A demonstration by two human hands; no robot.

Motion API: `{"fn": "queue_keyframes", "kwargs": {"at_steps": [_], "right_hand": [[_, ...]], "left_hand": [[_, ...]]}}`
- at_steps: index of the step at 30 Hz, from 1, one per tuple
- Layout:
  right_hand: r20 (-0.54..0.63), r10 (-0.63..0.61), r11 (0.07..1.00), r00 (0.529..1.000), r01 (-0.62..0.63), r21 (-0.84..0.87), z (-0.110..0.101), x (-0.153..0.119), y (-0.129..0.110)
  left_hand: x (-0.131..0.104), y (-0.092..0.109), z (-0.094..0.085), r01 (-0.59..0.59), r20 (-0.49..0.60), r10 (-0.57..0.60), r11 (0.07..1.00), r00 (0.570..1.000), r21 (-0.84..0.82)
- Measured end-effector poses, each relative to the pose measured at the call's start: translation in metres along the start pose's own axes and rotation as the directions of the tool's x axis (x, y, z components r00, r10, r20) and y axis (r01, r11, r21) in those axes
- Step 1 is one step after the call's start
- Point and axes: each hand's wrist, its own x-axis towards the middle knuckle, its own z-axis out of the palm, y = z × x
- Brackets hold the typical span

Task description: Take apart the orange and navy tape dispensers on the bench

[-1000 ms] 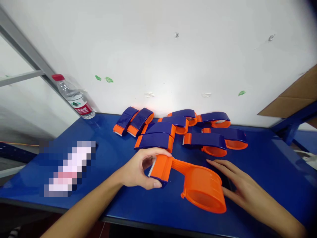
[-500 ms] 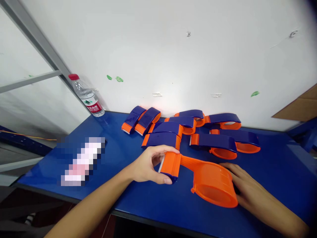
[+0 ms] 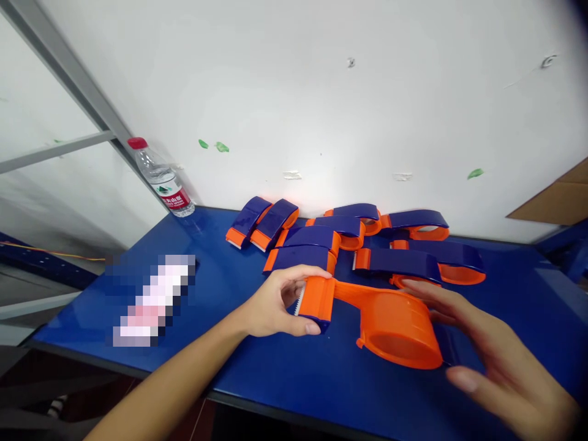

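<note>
My left hand is closed around the cutter end of an orange and blue tape dispenser, its thumb below and fingers above. The toothed edge points left and the round orange hub points right, with its opening facing me. No tape roll shows on the hub. Beside the hub, my right hand has its thumb and fingers spread apart. Its fingertips lie over the hub's upper right edge; whether they touch is unclear. A strip of the blue cover shows between hub and thumb. Behind are a blue dispenser and a stacked-looking pair.
More tape dispensers lie along the back of the blue table, near the white wall. A red-capped water bottle leans at the back left. A blurred-out flat item lies at left. Cardboard juts in at right.
My right hand has turned and moved back from the hub, its thumb now visible and spread. The hub end has risen slightly; my left hand keeps its hold.
</note>
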Motion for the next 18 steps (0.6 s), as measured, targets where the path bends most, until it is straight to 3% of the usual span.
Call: {"fn": "queue_keyframes", "kwargs": {"at_steps": [3, 5, 10, 15, 18], "right_hand": [[0.142, 0.016, 1.000, 0.990, -0.012, -0.029, 0.001, 0.024, -0.016], [0.157, 0.035, 0.999, 0.987, -0.030, -0.034, 0.005, 0.034, -0.023], [0.004, 0.019, 0.999, 1.000, -0.020, 0.049, 0.015, 0.035, -0.027], [-0.123, 0.040, 0.997, 0.992, -0.031, 0.072, 0.023, 0.025, -0.028], [-0.142, 0.079, 0.994, 0.987, -0.068, 0.083, 0.030, 0.019, -0.032]], "left_hand": [[0.002, -0.001, 0.000, -0.062, -0.003, 0.062, 0.998, 0.998, -0.002], [0.003, -0.003, 0.001, -0.102, -0.016, 0.102, 0.995, 0.995, -0.012], [0.002, -0.005, 0.006, -0.151, -0.061, 0.151, 0.988, 0.987, -0.005], [-0.003, -0.007, 0.021, -0.232, -0.149, 0.299, 0.908, 0.943, 0.350], [-0.005, -0.007, 0.031, -0.239, -0.238, 0.491, 0.723, 0.838, 0.648]]}}
